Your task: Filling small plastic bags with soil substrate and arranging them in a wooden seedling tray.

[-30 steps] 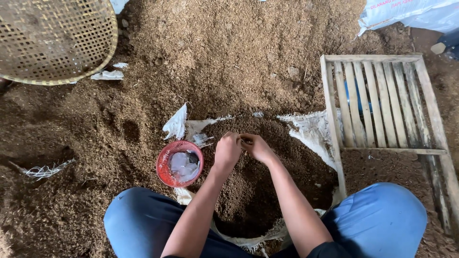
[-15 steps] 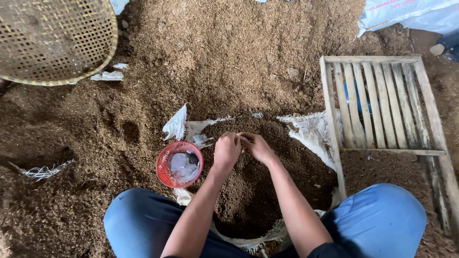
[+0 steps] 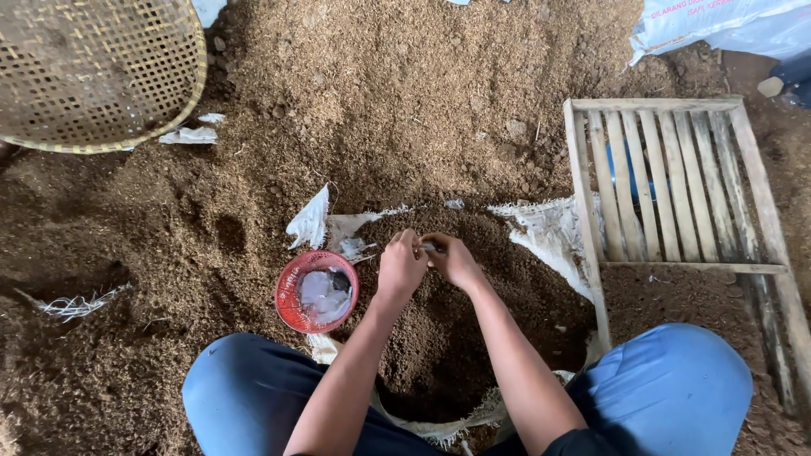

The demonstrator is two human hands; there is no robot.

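Above the dark soil pile, both hands pinch one small pale object.

left hand shifted slightly (barely), closer to right hand

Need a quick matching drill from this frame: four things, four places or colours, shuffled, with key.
Things:
1. woven bamboo tray
2. small basket
3. wooden slatted frame
4. left hand

Descriptions:
A. red, on the ground by the person's left knee
B. right of the sack of brown mix, lying flat
C. top left corner, round and tan
D. meets the right hand over the brown mix

Pairs: 1-C, 2-A, 3-B, 4-D
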